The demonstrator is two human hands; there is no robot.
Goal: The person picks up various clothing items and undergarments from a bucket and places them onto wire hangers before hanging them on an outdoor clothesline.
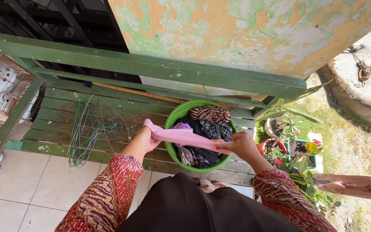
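The left hand (147, 138) and the right hand (239, 145) each have the grip clamped on one end of a soft pink cloth (181, 136), stretched above the round green plastic basin (173, 120) of clothes on the green wooden slatted surface (65, 112), beside thin wire hangers (89, 131).

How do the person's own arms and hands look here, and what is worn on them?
Both arms wear long sleeves of patterned cloth: red and orange with small cream and dark swirls, in batik style. The left sleeve and the right sleeve both end at the wrist. The left hand and the right hand are bare, without gloves. The right hand's nails seem painted red.
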